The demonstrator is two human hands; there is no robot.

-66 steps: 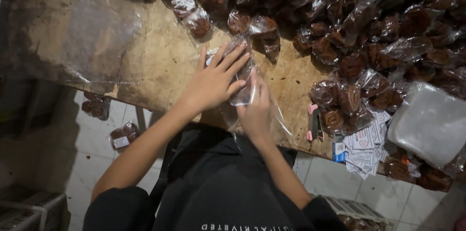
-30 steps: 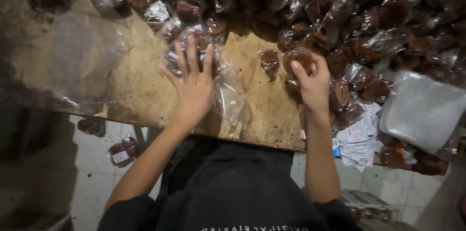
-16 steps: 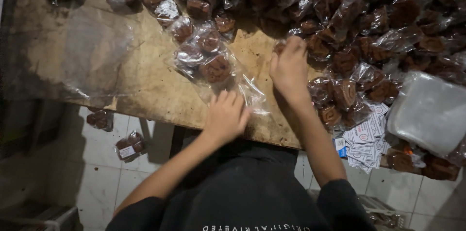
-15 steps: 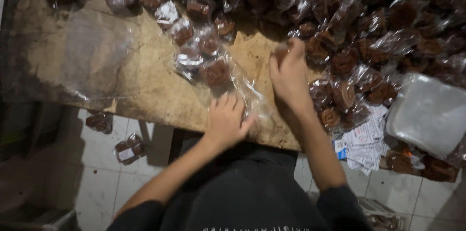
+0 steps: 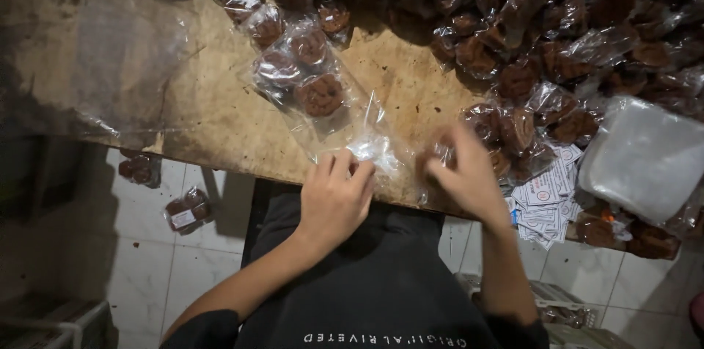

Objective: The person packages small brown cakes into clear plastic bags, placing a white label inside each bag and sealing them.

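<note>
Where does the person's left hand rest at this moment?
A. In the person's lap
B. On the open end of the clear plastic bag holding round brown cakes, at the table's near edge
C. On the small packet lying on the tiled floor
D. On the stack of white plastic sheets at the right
B: the left hand lies on the open end of the clear plastic bag of round brown cakes, at the near edge of the worn wooden table.

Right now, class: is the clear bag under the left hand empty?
No: the clear bag by the left hand holds three brown cakes.
</note>
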